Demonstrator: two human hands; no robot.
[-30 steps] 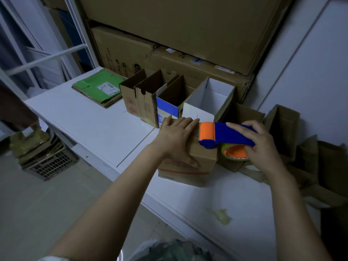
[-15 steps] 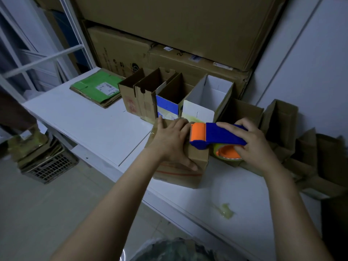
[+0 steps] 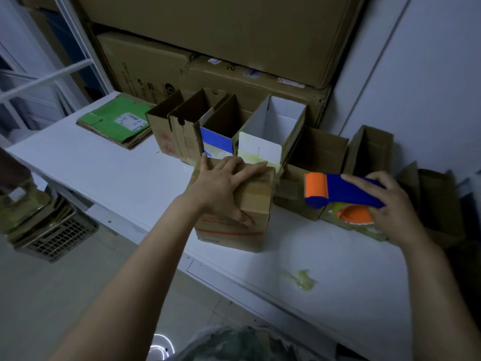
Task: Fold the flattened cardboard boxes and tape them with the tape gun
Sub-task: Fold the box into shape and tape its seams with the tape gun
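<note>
A small brown cardboard box (image 3: 250,230) with a red stripe stands near the front edge of the white table (image 3: 109,175). My left hand (image 3: 221,186) lies flat on its closed top flaps, fingers spread, pressing down. To the right of the box my right hand (image 3: 390,204) grips the handle of a blue tape gun (image 3: 341,194) with an orange roller and an orange-cored tape roll. The gun hangs in the air, clear of the box. A strip of tape runs across the box top.
Several open folded boxes (image 3: 208,126) stand in a row behind, a white-lined one (image 3: 273,126) among them. Flattened green cardboard (image 3: 114,121) lies at the far left. More brown boxes (image 3: 369,149) crowd the right. A crumpled tape scrap (image 3: 302,280) lies at the front. Large cartons (image 3: 208,27) are stacked behind.
The tape gun has moved right, off the top of the box, and now sits apart from it. My left hand has stayed pressed on the box top.
</note>
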